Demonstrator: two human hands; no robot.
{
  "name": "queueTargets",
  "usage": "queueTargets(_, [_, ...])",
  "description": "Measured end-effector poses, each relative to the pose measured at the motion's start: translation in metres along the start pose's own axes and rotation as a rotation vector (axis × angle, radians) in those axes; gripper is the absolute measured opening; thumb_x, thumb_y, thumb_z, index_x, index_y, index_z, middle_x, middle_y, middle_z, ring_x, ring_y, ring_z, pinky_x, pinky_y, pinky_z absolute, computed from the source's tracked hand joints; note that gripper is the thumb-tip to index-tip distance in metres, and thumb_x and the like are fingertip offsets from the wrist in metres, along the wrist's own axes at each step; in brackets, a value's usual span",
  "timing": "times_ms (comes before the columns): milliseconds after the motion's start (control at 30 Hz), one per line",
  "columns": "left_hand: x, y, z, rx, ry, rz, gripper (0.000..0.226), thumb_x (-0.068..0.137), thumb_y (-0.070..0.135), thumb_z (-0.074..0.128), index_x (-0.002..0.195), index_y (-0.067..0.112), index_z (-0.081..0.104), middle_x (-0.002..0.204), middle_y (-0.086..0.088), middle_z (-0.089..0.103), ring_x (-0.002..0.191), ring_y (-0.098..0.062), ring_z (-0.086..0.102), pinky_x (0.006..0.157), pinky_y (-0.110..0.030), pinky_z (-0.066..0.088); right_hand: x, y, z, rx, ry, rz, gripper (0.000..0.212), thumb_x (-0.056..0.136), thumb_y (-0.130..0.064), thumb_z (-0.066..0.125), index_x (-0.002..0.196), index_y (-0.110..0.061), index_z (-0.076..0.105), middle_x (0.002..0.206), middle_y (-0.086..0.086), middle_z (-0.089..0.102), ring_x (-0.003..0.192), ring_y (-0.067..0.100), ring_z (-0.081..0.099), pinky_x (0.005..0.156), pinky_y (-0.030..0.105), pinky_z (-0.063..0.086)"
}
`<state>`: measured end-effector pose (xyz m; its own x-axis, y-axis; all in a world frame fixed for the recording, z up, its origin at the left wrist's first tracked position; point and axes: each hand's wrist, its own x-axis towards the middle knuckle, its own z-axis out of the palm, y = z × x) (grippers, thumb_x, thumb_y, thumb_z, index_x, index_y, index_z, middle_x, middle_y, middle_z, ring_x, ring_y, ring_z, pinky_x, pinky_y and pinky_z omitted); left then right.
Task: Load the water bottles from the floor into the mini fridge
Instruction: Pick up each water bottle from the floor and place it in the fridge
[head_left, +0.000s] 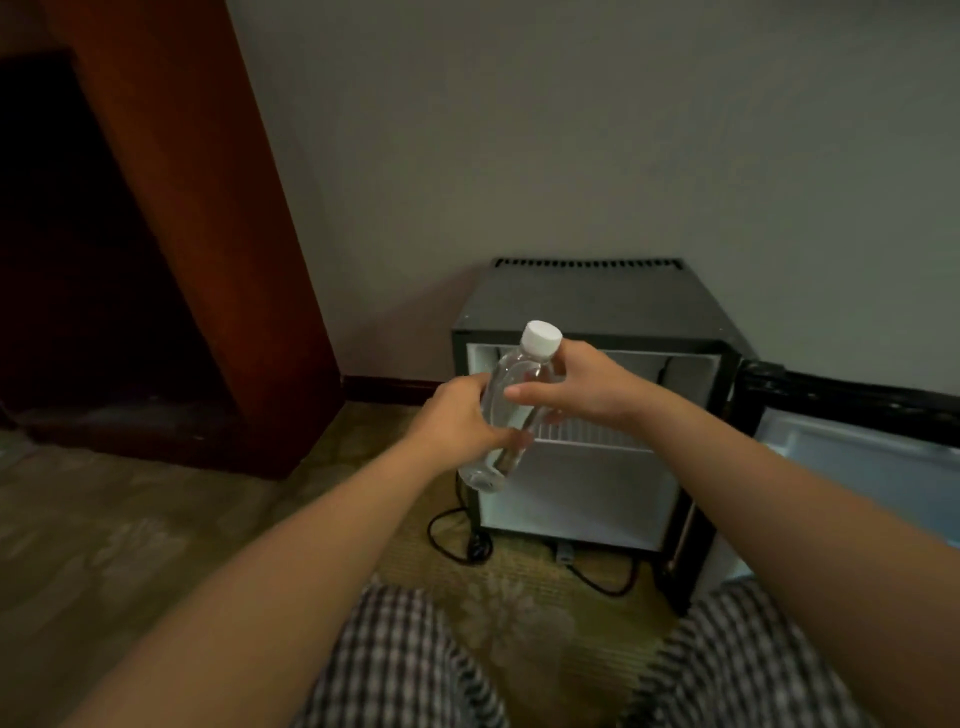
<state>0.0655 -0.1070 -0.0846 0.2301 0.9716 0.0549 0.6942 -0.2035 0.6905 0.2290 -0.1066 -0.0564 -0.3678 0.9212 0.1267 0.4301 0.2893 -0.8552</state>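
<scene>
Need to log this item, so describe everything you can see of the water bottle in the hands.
The water bottle is clear plastic with a white screw cap, no label visible. It is tilted, cap up and right, held before the open mini fridge. The left hand grips its lower body; the right hand holds it just below the cap.

A plain grey-white wall (571, 130) fills the back, dimly lit. At the left leans a reddish-brown wooden panel (208, 234), with a dark recess (62, 234) beside it. A dark skirting board (389, 387) runs along the wall's foot. The floor is patterned beige-green carpet (130, 519), on which a black cable (478, 550) loops.
</scene>
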Motion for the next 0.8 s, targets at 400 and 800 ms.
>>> queueTargets(400, [0.065, -0.033, 0.067, -0.009, -0.233, -0.030, 0.051, 0.071, 0.034, 0.079, 0.116, 0.022, 0.057, 0.097, 0.010, 0.059, 0.096, -0.010, 0.058, 0.080, -0.024, 0.046, 0.031, 0.098, -0.005, -0.106, 0.091, 0.125, 0.027, 0.079, -0.026, 0.074, 0.101, -0.013, 0.065, 0.084, -0.009, 0.064, 0.076, 0.002, 0.060, 0.065, 0.019, 0.049])
queueTargets(800, [0.125, -0.166, 0.158, -0.143, -0.356, -0.232, 0.021, 0.087, 0.024, 0.063, 0.104, 0.013, 0.066, 0.076, 0.003, 0.066, 0.069, -0.005, 0.061, 0.067, -0.021, 0.048, 0.093, 0.249, 0.058, -0.237, -0.024, 0.328, 0.042, 0.074, -0.039, 0.076, 0.108, -0.018, 0.062, 0.107, 0.000, 0.066, 0.099, 0.016, 0.061, 0.087, 0.038, 0.050])
